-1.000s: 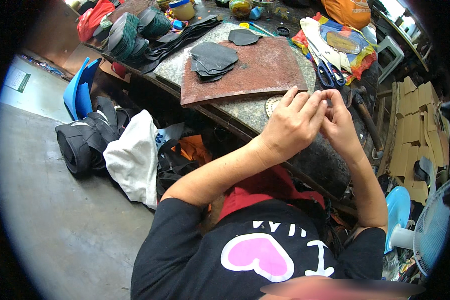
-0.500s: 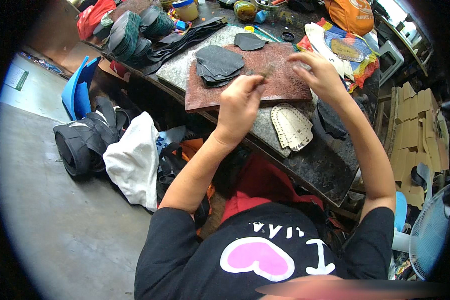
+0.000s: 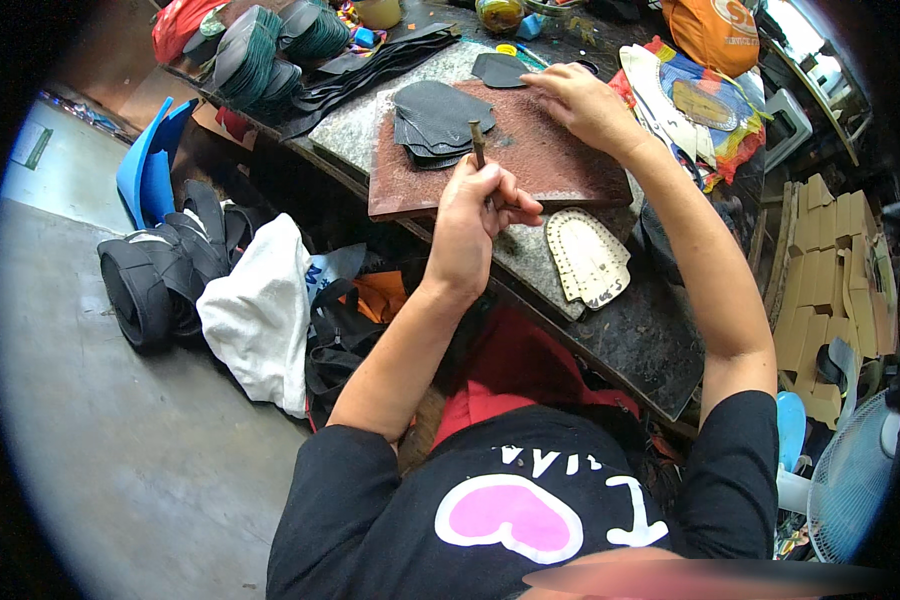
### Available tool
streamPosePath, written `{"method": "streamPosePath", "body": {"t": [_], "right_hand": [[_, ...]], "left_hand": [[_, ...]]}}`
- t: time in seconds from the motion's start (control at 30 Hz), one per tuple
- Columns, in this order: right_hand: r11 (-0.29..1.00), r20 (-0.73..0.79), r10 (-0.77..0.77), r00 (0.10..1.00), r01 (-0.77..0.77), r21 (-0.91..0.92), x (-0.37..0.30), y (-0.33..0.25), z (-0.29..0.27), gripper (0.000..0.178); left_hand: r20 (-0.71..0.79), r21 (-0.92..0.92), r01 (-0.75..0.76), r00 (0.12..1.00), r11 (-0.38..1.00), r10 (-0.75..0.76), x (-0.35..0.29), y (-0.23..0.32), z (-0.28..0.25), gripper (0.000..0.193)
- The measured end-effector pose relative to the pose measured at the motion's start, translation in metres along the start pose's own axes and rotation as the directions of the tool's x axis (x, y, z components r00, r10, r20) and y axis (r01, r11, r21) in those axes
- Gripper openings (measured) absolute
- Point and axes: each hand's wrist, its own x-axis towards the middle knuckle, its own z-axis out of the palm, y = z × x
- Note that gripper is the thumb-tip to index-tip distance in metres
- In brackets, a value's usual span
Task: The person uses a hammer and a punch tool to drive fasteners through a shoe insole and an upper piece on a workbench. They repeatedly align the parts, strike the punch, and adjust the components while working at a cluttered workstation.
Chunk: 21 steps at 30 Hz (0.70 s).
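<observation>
My left hand is closed around a thin brown stick-like tool that points up over the near edge of a reddish-brown cutting board. A stack of dark grey cut leather pieces lies on the board just beyond the tool. My right hand rests flat on the board's far right part, fingers toward a single dark leather piece. A pale perforated pattern template lies on the stone slab near my left wrist.
Stacks of green-edged soles and dark strips fill the bench's far left. Scissors, colourful cloth and an orange bag lie far right. Black straps, white cloth and blue sheets lie on the floor; cardboard pieces and a fan are at right.
Both hands left their joined position over the slab's edge. My left hand took up the tool and stands it by the leather stack; my right hand reached out onto the board's far side.
</observation>
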Motion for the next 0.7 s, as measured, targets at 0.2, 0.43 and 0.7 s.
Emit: {"method": "streamPosePath", "body": {"t": [0.2,0.43,0.7], "right_hand": [[0.962,0.023,0.269,0.963,-0.27,0.045,0.027,0.015,0.022,0.034],[0.983,-0.276,0.112,0.955,-0.146,-0.107,0.017,-0.011,0.001,0.016],[0.974,-0.245,-0.069,0.967,0.118,0.193,-0.1,-0.092,-0.057,0.017]], "left_hand": [[-0.054,0.203,-0.054,0.996,0.978,0.067,0.004,-0.011,0.003,0.01],[-0.055,0.129,0.017,0.998,0.991,-0.01,0.005,0.003,0.001,0.014],[-0.127,-0.092,-0.054,0.991,0.994,0.042,0.008,-0.018,0.007,0.023]]}}
